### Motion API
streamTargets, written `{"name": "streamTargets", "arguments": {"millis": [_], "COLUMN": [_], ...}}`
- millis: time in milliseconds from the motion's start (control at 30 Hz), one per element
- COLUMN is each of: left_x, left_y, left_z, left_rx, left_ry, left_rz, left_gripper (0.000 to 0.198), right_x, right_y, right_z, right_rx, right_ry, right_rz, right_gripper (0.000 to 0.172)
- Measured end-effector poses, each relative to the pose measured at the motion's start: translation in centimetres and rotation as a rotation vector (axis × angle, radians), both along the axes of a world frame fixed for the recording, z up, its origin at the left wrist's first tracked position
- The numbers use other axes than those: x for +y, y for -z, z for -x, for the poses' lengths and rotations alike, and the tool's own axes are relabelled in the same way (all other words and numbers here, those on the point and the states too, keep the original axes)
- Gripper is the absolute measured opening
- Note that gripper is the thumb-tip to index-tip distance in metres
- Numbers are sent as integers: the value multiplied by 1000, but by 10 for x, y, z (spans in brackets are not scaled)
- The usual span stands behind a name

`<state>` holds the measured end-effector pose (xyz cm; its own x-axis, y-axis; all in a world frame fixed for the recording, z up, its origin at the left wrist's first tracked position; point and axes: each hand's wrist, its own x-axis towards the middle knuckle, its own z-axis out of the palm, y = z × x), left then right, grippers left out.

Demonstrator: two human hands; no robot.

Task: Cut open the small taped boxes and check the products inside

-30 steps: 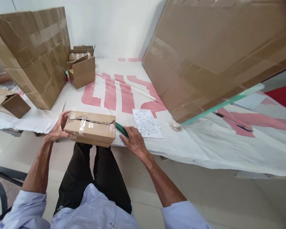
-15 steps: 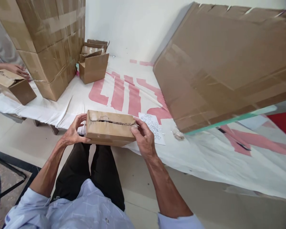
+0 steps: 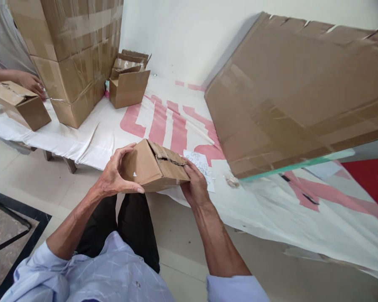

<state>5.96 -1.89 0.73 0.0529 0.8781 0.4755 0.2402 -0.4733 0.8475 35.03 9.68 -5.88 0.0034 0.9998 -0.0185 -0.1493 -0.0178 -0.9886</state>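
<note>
Between my two hands is a small brown cardboard box [image 3: 143,165], held at the front edge of the cloth-covered table [image 3: 113,138]. Its top has a ragged, torn seam running lengthwise, and one end face is turned toward the left. My left hand [image 3: 118,172] grips that left end, thumb along the lower edge and fingers behind the upper edge. Around the right end my right hand [image 3: 197,182] is closed, with its fingers at the top corner and the palm underneath. Behind the right hand lies a white paper with handwriting [image 3: 208,172], partly covered.
A tall taped stack of cartons [image 3: 72,63] stands at the left, beside an open carton [image 3: 129,88]. Another person's hand [image 3: 33,84] is behind a closed box [image 3: 22,105]. A big cardboard sheet [image 3: 290,92] leans at right, near a dark pen-like item [image 3: 310,199].
My hands have turned the box so its left end face now shows, with its right side swung away. The view has shifted slightly. The other person's hand shows a little more.
</note>
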Motion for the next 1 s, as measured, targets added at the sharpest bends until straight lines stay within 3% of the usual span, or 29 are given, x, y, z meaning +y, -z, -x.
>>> {"name": "streamTargets", "arguments": {"millis": [200,333,500,667,833,900,1000], "left_x": [-6,-7,-8,-7,-4,-3,0], "left_y": [-11,-20,-7,13,28,32,35], "left_z": [1,14,44,66,98,113,130], "left_rx": [242,286,298,129,-183,-292,-421], "left_ry": [-22,-62,-66,-57,-62,-71,-60], "left_rz": [-12,-38,64,186,193,210,260], "left_gripper": [125,114,93,95,103,104,106], "right_x": [-4,-19,-39,-51,-61,-54,-29], "right_y": [-5,-13,-25,-36,-52,-51,-34], "right_z": [5,10,16,20,19,19,18], "right_rx": [-3,-164,-354,-379,-314,-370,-644], "right_ry": [35,26,-65,-166,-301,-251,-124], "right_rz": [21,-80,-245,-332,-470,-525,-583], "right_gripper": [58,61,69,69,52,44,34]}}
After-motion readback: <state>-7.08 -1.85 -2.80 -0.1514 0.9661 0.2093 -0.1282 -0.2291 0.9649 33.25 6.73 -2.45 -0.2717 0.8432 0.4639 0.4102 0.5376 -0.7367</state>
